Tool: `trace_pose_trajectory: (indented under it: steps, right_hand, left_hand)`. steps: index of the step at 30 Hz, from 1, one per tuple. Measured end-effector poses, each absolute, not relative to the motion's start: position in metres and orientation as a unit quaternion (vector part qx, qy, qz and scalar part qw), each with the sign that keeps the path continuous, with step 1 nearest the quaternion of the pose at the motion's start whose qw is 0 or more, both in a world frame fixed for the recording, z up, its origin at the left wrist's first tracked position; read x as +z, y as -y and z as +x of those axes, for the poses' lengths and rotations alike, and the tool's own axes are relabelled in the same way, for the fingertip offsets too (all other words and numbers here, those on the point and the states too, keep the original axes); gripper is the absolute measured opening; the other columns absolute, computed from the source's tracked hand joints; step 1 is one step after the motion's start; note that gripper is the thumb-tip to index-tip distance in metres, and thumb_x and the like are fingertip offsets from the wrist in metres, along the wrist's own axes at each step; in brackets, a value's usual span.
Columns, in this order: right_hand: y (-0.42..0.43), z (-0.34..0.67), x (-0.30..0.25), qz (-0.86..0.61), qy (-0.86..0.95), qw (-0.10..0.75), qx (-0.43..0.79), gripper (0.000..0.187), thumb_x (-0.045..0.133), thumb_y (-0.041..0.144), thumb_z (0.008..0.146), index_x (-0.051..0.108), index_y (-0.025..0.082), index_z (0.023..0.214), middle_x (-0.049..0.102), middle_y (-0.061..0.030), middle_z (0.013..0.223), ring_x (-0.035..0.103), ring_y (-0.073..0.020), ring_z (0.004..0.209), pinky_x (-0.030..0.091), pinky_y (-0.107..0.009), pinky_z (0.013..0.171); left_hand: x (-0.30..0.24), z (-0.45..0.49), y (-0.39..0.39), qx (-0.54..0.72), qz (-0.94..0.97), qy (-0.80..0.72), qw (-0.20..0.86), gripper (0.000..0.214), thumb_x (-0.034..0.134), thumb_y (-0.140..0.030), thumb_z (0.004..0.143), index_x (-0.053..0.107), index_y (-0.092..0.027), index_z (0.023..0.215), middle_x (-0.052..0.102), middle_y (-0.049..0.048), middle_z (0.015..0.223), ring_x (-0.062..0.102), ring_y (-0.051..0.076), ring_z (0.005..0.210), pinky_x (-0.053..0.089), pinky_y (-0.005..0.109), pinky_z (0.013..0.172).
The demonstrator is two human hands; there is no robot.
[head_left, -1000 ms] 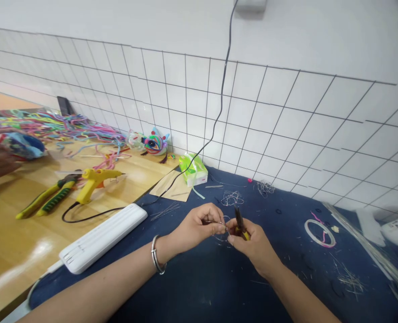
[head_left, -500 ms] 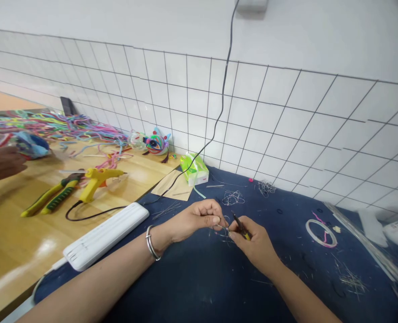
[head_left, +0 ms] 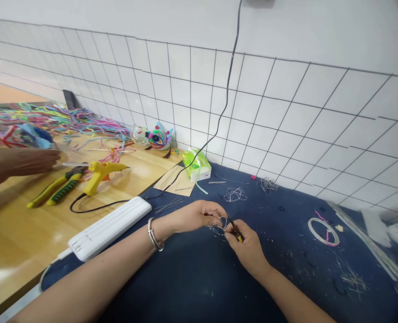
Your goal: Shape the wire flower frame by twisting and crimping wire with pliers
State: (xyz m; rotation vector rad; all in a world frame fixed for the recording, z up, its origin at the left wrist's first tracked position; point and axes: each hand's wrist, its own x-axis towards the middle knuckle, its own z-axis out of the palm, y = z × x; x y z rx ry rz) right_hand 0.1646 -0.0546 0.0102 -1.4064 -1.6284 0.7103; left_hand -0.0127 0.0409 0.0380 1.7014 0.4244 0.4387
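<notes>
My left hand [head_left: 199, 216], a silver bangle at its wrist, is closed in a pinch on a thin looped wire [head_left: 218, 230]. Close beside it, my right hand [head_left: 247, 246] is wrapped around small pliers [head_left: 234, 228] with dark jaws and yellow on the handle. The pliers' tips point up and away. My right thumb and forefinger also meet at the edge of the wire loops; whether they grip the wire, I cannot tell. Both hands are above a dark blue cloth [head_left: 185, 278]. A tangle of fine wire [head_left: 235, 194] lies beyond them.
A white power strip [head_left: 109, 229] lies left of my forearm. On the wooden table [head_left: 13, 237] are a yellow glue gun [head_left: 101, 175], large pliers [head_left: 55, 186] and colourful strips. Another person's hand [head_left: 33, 162] holds a colourful piece. A wire coil [head_left: 323, 231] lies right.
My left fingers have curled downward over the wire, and the loops are turned differently. At the left, the other person's hand has moved right, toward the glue gun. The view has shifted slightly.
</notes>
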Motion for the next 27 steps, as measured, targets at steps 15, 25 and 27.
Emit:
trace_pose_trajectory:
  steps: [15, 25, 27]
  right_hand:
    - [0.056, 0.16, -0.007, -0.54, 0.671, 0.454, 0.228, 0.007, 0.051, 0.022, 0.08, 0.057, 0.023, 0.078, 0.053, -0.0008, 0.075, 0.049, -0.0155, 0.073, 0.04, -0.029, 0.072]
    - [0.058, 0.159, -0.007, -0.512, 0.69, 0.458, 0.228, 0.009, 0.051, 0.018, 0.078, 0.058, 0.023, 0.079, 0.054, -0.0011, 0.077, 0.05, -0.0159, 0.076, 0.04, -0.029, 0.073]
    - [0.059, 0.159, -0.006, -0.515, 0.683, 0.459, 0.238, 0.009, 0.051, 0.018, 0.077, 0.059, 0.023, 0.078, 0.053, -0.0009, 0.077, 0.05, -0.0158, 0.075, 0.039, -0.029, 0.073]
  left_hand:
    - [0.035, -0.02, -0.054, 0.155, 0.826, -0.177, 0.512, 0.009, 0.054, -0.014, 0.077, 0.061, -0.012, 0.081, 0.062, 0.0026, 0.08, 0.055, 0.011, 0.074, 0.042, 0.022, 0.068]
    - [0.04, -0.023, -0.057, 0.181, 0.852, -0.105, 0.481, 0.012, 0.051, -0.003, 0.074, 0.059, -0.012, 0.069, 0.063, 0.0073, 0.09, 0.058, 0.014, 0.083, 0.044, 0.026, 0.075]
    - [0.04, -0.023, -0.057, 0.178, 0.852, -0.106, 0.482, 0.013, 0.051, -0.002, 0.074, 0.058, -0.012, 0.069, 0.063, 0.0075, 0.091, 0.058, 0.014, 0.084, 0.045, 0.026, 0.075]
